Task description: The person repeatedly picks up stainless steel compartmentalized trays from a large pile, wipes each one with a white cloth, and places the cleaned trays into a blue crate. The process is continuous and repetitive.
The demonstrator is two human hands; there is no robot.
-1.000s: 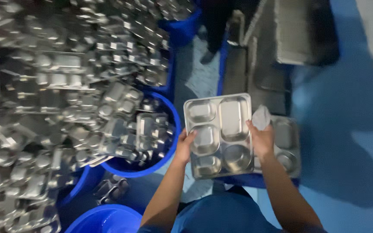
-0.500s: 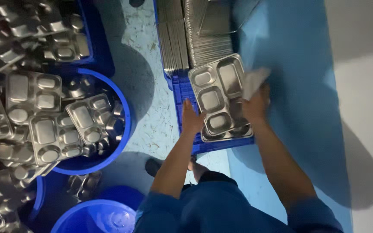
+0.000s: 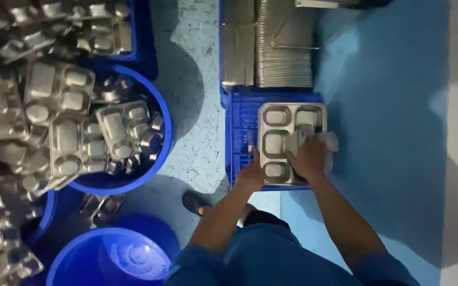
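head cam | straight down (steep) | near, over blue crate (image 3: pixel 242 132)

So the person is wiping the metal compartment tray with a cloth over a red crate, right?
Not quite: the head view shows the crate is blue, not red. The rest holds: the right hand presses a cloth on the metal compartment tray, the left hand steadying its edge.

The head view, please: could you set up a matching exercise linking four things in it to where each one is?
Things:
1. Tray
2. Cloth
3. Round tub
4. Tray stack

Places:
A. under the right hand
B. at the left, heaped with trays
C. in the crate, with the left hand at its edge
D. on edge, beyond the crate

Pairs: 1-C, 2-A, 3-B, 4-D
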